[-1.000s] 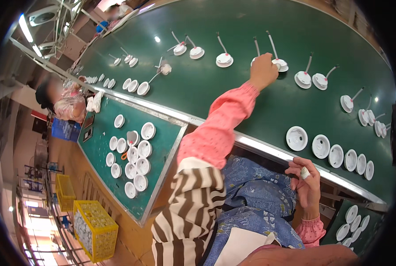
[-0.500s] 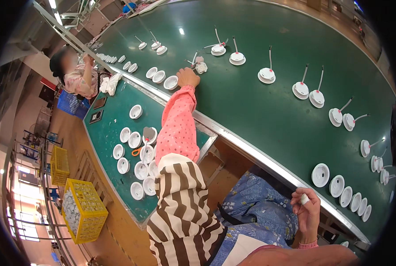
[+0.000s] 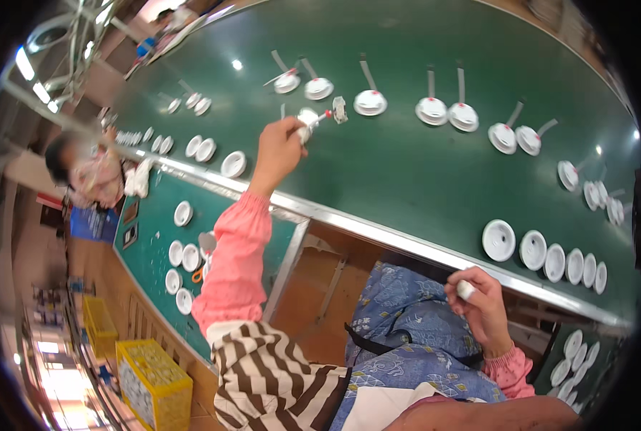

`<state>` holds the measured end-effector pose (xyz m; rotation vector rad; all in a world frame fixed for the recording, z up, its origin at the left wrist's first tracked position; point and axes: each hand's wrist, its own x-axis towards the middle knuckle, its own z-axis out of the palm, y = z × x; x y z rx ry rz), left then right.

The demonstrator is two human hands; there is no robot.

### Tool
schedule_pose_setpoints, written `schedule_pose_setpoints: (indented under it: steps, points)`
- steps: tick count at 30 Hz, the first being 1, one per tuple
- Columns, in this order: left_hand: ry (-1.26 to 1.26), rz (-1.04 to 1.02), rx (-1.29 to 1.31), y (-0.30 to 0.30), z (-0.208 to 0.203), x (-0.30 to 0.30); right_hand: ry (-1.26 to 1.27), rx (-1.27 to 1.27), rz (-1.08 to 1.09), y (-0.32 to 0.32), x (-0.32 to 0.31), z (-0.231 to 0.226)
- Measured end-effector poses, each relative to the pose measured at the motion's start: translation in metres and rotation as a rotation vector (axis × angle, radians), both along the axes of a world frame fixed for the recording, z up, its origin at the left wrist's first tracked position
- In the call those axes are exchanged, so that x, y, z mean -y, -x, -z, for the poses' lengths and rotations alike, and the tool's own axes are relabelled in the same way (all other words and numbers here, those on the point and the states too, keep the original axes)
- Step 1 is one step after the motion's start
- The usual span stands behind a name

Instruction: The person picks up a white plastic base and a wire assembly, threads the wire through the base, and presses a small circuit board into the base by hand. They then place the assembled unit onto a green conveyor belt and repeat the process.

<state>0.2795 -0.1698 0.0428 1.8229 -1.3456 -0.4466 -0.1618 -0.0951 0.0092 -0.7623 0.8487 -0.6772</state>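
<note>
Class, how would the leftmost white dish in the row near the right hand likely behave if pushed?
The white dish would probably slide, as it appears to lie flat on the green table. It looks hollow, so may be light for its size. Its round rim could roll if stood on edge.

The left forearm is covered by a loose pink sleeve [image 3: 238, 248], gathered into ruffles at the wrist of the left hand [image 3: 277, 154]. Above it, a wide striped sleeve [image 3: 256, 359] in cream and dark brown is worn, its stripes bent by folds. At the right hand [image 3: 484, 302], a matching pink cuff [image 3: 511, 370] is marked with small darker dots, and one finger is wrapped in a white covering [image 3: 466, 289]. The lap is draped in blue cloth [image 3: 399, 309] printed with pale figures, crossed by a black strap [image 3: 367, 342].
</note>
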Motion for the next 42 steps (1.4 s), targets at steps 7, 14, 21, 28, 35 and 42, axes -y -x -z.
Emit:
schedule_pose_setpoints:
  steps: [7,14,21,28,35,42]
  points:
    - [-0.233,0.375,-0.581,0.118,-0.012,-0.049,0.184,0.117,-0.048,0.0,0.013,-0.013]
    - [-0.399,0.55,-0.895,0.191,0.005,-0.087,0.205,0.287,0.008,-0.002,0.04,-0.014]
    - [-0.461,0.817,-0.765,0.218,0.015,-0.096,0.177,0.184,0.01,-0.003,0.023,0.002]
    - [-0.322,0.758,-0.522,0.231,0.03,-0.103,-0.113,0.264,-0.079,0.003,0.011,0.004]
    - [-0.421,0.793,-0.6,0.24,0.035,-0.099,-0.044,0.219,-0.009,0.005,0.0,0.001]
    - [-0.264,0.678,-0.517,0.247,0.046,-0.124,0.0,0.388,0.123,0.036,-0.002,-0.003]
